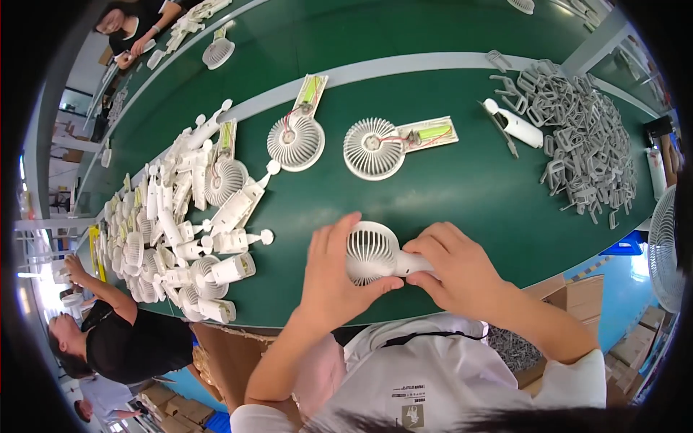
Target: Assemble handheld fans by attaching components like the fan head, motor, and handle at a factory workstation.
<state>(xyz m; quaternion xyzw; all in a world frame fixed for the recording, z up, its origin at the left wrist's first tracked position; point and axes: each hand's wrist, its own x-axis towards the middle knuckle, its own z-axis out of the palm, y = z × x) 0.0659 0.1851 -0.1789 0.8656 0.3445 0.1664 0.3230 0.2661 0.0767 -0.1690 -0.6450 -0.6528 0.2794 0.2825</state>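
Note:
Close to the table's near edge I hold a white handheld fan [372, 252] with a round slatted cage and a short handle. My left hand [330, 268] wraps the cage from the left, thumb along its lower rim. The handle end is gripped by my right hand [451, 267], whose fingers cover most of it. Beyond my hands lie two opened fan halves, one [375, 149] pointing its handle right and another [297, 141] pointing its handle up. Each shows a green-yellow battery and red wires.
A heap of white fan parts [170, 224] covers the table's left side. At the right is a pile of grey plastic loops [588, 137], with a white handle piece [516, 124] and a thin tool [511, 144] beside it. Co-workers [130, 332] are at the left; a cardboard box [577, 299] stands lower right.

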